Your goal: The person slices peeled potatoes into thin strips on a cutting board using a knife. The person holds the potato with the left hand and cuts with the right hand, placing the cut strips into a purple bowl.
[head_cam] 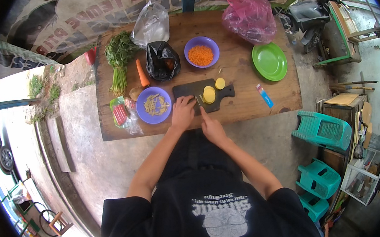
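My right hand (212,128) grips a knife (198,101), its index finger laid along the top of the blade, over a black cutting board (181,89). Just left of the blade, my left hand (183,112) presses down on the board; what lies beneath its fingers is hidden. Thin pale strips lie to the right of the blade. Round yellow slices (209,95) are stacked on the board, and another yellow slice (220,83) rests near the handle. A purple bowl with cut pale strips (154,104) stands left of my left hand.
Behind are a bowl of diced carrot (200,55), a black plastic bag (162,61), a carrot (142,74), leafy greens (118,62) and a clear bag (151,24). Green plates (269,62), a pink bag (251,20) and a blue packet (264,96) lie right; packaged sausages (120,114) lie left.
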Motion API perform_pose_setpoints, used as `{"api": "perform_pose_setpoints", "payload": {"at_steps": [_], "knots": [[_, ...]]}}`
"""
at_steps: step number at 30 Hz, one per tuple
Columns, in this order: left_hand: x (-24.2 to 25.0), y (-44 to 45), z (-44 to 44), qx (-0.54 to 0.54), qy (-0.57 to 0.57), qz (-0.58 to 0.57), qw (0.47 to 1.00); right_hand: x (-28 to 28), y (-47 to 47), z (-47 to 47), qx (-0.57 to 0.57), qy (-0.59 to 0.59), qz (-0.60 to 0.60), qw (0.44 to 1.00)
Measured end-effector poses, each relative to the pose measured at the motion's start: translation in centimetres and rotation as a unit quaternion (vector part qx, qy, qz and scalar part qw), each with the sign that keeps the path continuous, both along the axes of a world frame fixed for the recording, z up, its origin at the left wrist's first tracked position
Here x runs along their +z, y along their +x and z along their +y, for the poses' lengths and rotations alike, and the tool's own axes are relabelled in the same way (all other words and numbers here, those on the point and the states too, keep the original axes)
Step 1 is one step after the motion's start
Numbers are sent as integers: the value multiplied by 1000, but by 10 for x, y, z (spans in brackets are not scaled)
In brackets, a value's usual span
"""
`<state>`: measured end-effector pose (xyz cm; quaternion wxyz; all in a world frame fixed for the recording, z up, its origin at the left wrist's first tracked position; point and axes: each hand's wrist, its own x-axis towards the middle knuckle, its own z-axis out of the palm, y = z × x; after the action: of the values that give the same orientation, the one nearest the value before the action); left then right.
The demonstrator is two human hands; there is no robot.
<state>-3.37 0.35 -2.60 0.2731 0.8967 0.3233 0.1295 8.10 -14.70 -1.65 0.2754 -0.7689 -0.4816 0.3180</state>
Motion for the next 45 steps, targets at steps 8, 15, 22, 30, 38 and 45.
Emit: {"api": "perform_pose_setpoints", "payload": {"at_steps": [8,15,22,30,38,45], "knots": [[-1,0,1,2,-18,0,1000,-11,-6,2,-12,-14,-14,1000],[-4,1,-1,6,-6,3,1000,-18,-6,1,-31,-20,11,999],[-1,8,-5,65,-107,-62,990,-11,1,0,-156,-6,294,943],[18,14,10,272,-642,-167,698,33,10,-2,-72,83,224,969],[51,-23,33,190,-715,-289,608,68,14,11,-4,72,208,975],[33,-68,61,271,-644,-277,659,76,5,35,36,78,223,971]]}}
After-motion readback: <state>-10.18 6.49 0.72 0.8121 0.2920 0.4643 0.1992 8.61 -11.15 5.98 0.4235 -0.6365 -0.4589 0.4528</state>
